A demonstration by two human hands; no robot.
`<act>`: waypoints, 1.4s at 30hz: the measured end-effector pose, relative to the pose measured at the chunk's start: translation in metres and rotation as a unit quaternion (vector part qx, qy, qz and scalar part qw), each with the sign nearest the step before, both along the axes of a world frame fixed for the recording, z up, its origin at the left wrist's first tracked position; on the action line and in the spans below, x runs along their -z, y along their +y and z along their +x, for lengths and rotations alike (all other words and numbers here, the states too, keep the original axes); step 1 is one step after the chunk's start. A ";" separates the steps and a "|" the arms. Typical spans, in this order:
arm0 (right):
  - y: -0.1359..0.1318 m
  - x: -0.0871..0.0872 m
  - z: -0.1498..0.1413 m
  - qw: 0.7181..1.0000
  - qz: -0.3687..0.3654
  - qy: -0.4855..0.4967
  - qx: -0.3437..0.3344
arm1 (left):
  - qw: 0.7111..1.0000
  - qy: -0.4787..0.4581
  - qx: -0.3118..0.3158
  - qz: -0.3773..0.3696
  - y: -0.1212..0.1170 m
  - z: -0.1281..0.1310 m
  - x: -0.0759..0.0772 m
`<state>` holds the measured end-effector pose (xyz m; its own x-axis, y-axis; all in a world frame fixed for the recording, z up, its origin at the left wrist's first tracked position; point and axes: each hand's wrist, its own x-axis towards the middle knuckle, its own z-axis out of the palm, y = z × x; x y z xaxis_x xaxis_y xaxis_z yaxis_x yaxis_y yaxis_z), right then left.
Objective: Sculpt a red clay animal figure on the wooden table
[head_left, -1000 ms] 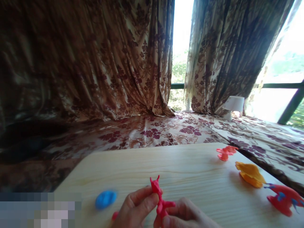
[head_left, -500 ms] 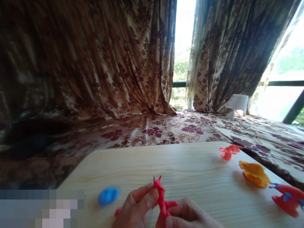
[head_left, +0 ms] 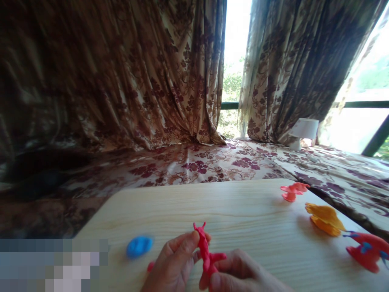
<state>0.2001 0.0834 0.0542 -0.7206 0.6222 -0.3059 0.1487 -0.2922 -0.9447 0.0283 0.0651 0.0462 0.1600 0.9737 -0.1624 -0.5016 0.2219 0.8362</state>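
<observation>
Between my two hands a pinkish-red clay figure (head_left: 205, 252) stands roughly upright, leaning a little left at its top. Two thin horn-like points rise from its upper end, and a stubby limb sticks out to the right. My left hand (head_left: 178, 259) pinches it just below the points, thumb in front. Lower down, my right hand (head_left: 243, 271) grips the base between thumb and fingers, which hide part of it. Behind my left hand a small pink-red lump (head_left: 150, 266) shows on the table. Left of that lies a blue disc-like piece (head_left: 139, 246), its surface marked with dents.
Along the right side of the pale wooden table (head_left: 212, 202) stand a coral clay piece (head_left: 293, 191), an orange one (head_left: 325, 219) and a red-and-blue one (head_left: 366, 249). A white lamp (head_left: 304, 129) sits beyond, on floral cloth before curtains (head_left: 176, 81).
The figure's top has tipped slightly left, and my left thumb has moved up closer to the horn-like points. My right hand keeps its hold on the base.
</observation>
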 end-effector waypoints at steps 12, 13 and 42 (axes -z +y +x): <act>0.005 0.024 -0.013 0.945 0.278 -0.108 0.132 | 0.976 0.206 -0.039 0.055 -0.001 0.000 -0.004; 0.004 0.025 -0.013 0.941 0.291 -0.119 0.127 | 0.972 0.224 -0.041 0.058 -0.001 0.001 -0.005; 0.002 0.024 -0.017 0.929 0.333 -0.120 0.107 | 0.964 0.252 -0.041 0.075 -0.003 0.002 -0.008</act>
